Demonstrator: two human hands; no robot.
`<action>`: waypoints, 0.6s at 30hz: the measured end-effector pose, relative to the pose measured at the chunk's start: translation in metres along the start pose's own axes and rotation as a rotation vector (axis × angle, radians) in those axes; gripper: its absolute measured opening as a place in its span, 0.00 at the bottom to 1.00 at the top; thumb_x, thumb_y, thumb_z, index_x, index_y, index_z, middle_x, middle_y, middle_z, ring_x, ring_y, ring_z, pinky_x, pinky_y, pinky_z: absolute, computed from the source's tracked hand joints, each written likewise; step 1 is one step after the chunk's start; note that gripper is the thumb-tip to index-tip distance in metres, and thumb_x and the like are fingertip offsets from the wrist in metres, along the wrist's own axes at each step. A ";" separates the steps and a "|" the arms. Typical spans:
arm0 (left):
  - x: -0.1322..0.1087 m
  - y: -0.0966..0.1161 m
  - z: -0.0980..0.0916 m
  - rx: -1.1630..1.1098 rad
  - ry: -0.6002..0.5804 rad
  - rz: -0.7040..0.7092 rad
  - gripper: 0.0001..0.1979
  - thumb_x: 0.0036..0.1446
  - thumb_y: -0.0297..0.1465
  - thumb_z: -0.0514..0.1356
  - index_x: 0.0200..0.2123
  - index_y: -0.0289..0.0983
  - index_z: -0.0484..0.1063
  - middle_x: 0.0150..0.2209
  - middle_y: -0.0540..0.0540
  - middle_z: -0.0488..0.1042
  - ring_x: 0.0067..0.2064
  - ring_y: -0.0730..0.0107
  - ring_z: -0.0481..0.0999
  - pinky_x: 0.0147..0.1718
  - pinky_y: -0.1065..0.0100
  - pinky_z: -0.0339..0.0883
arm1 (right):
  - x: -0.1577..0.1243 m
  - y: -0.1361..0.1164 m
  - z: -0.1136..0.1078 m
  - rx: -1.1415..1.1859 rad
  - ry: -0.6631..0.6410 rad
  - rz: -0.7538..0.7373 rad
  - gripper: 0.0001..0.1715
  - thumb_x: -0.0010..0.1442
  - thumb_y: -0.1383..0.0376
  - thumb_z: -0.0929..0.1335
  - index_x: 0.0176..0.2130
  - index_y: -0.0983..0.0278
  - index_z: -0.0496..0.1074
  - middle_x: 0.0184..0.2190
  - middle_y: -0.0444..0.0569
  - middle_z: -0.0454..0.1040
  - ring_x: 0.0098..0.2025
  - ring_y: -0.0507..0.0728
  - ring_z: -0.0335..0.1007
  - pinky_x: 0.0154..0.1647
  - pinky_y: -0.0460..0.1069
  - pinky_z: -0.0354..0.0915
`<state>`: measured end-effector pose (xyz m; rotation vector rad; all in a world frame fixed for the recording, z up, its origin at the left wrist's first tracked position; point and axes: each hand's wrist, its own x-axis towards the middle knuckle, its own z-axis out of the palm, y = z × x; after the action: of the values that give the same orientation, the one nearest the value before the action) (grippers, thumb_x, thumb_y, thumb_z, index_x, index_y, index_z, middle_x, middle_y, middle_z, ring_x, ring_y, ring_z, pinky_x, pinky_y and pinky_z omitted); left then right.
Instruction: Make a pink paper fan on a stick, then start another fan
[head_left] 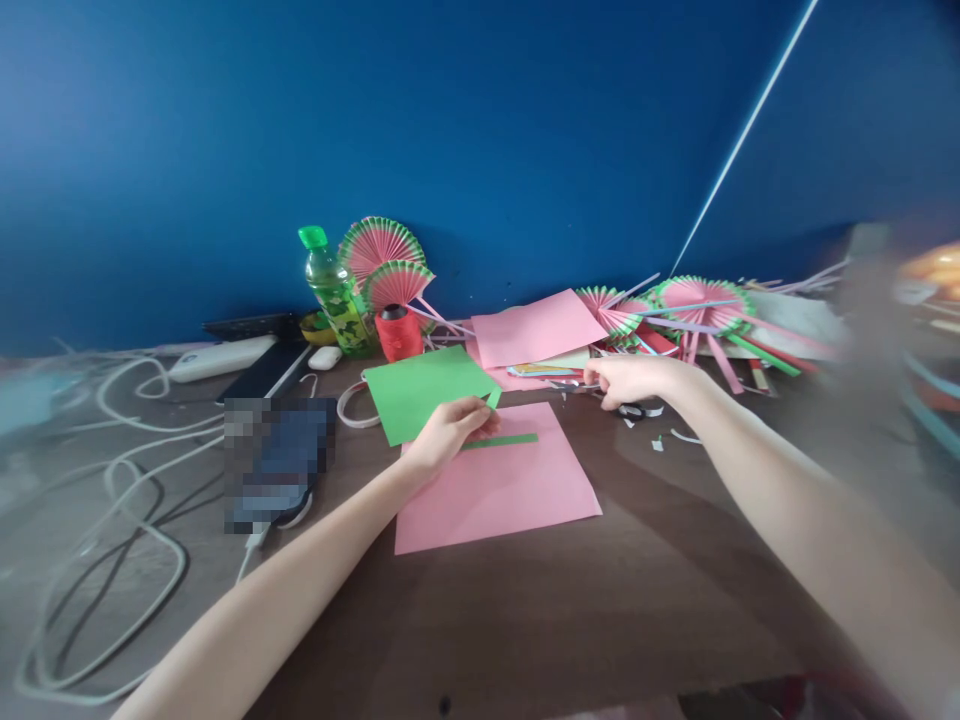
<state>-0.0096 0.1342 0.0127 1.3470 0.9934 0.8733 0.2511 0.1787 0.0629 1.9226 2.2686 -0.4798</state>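
While the surface bears folded work, flat paper lies there too

Although the pink sheet at the front lies spread out, it shows no folds, so its working seems yet to come. The green sheet, just behind it to the left, is likewise unfolded. Along the back, at least 4 pleated fans look finished. The left hand pinches green paper between its fingers, though whether sheet or cut piece I cannot tell. The right hand has curled fingers at the scissors; how firmly they grip is unclear. Some cutting seems done: 1 narrow green strip lies on the pink sheet, and small white scraps lie near the scissors.
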 end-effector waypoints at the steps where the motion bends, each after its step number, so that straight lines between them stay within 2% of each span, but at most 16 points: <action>1: 0.000 0.000 0.000 -0.014 0.007 -0.006 0.11 0.48 0.36 0.60 0.25 0.33 0.71 0.28 0.46 0.74 0.31 0.73 0.71 0.38 0.68 0.66 | 0.001 0.001 0.001 -0.024 -0.017 0.003 0.19 0.35 0.75 0.69 0.30 0.61 0.66 0.28 0.48 0.70 0.25 0.55 0.65 0.20 0.48 0.55; 6: 0.000 -0.001 -0.001 -0.051 0.074 -0.013 0.13 0.46 0.39 0.61 0.29 0.33 0.74 0.31 0.45 0.74 0.31 0.75 0.70 0.33 0.71 0.65 | 0.001 -0.001 0.004 -0.143 0.031 0.058 0.19 0.33 0.74 0.69 0.29 0.61 0.63 0.33 0.50 0.68 0.29 0.57 0.65 0.21 0.48 0.55; 12: 0.004 -0.006 -0.008 -0.172 0.124 -0.032 0.16 0.44 0.40 0.64 0.32 0.33 0.74 0.28 0.48 0.72 0.26 0.79 0.67 0.25 0.75 0.58 | -0.003 0.007 -0.004 -0.078 -0.041 0.105 0.23 0.35 0.76 0.66 0.35 0.61 0.62 0.35 0.51 0.69 0.31 0.58 0.67 0.21 0.48 0.56; 18: 0.004 -0.003 -0.009 -0.338 0.159 -0.018 0.13 0.39 0.35 0.67 0.27 0.31 0.74 0.25 0.48 0.72 0.28 0.78 0.68 0.30 0.72 0.61 | -0.002 0.006 0.001 -0.093 -0.050 0.131 0.30 0.35 0.78 0.65 0.41 0.61 0.62 0.30 0.49 0.69 0.25 0.56 0.65 0.19 0.48 0.54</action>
<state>-0.0163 0.1410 0.0095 0.9930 0.9280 1.0941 0.2574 0.1773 0.0615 1.9748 2.0796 -0.3939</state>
